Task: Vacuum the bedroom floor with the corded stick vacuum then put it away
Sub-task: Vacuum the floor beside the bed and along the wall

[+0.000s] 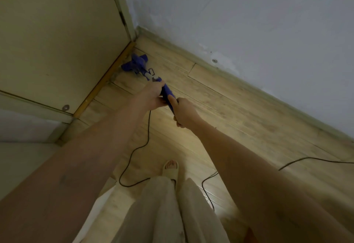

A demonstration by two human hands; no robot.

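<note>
Head view: left hand (153, 97) and right hand (184, 113) both clasp the blue stick vacuum (142, 66), its head in the corner by the door (57, 32) | Risk: the cord (134, 152) loops beside the slippered foot (170, 167); a step could snag it.

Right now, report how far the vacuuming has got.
Done: cannot tell; no floor looks visibly cleaner. In hand: both hands, left hand and right hand, grip the vacuum, its head in the corner by the door. Left: putting it away; the cord trails across the floor.
</note>
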